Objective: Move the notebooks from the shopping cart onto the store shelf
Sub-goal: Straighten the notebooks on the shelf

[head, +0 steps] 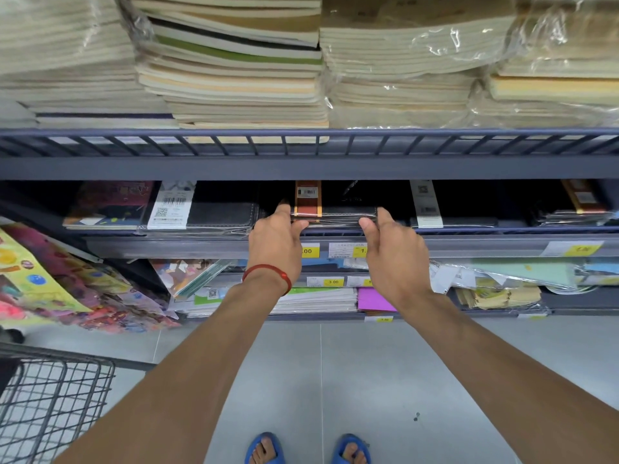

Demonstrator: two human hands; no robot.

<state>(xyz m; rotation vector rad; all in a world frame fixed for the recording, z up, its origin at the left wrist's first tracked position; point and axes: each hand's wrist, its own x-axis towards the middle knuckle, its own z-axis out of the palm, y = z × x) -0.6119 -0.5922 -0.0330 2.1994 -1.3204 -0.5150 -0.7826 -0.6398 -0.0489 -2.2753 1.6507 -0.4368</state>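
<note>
Both hands are at the front edge of the middle shelf (502, 244), gripping one flat stack of dark notebooks (338, 214) wrapped in clear film. The left hand (276, 237) pinches the stack's left end, thumb against the front edge and fingers curled over the top, and the right hand (393, 254) holds the right end the same way. The stack sits just behind the shelf's front rail, between a black notebook pile (217, 214) on its left and another dark pile on its right; whether its full weight rests on the shelf I cannot tell. Yellow price labels (310, 251) line the rail under the hands. A red bracelet (268, 272) circles the left wrist. The shopping cart (50, 403) (only a wire corner shows) stands on the grey floor (335, 380) – down at the lower left.
</note>
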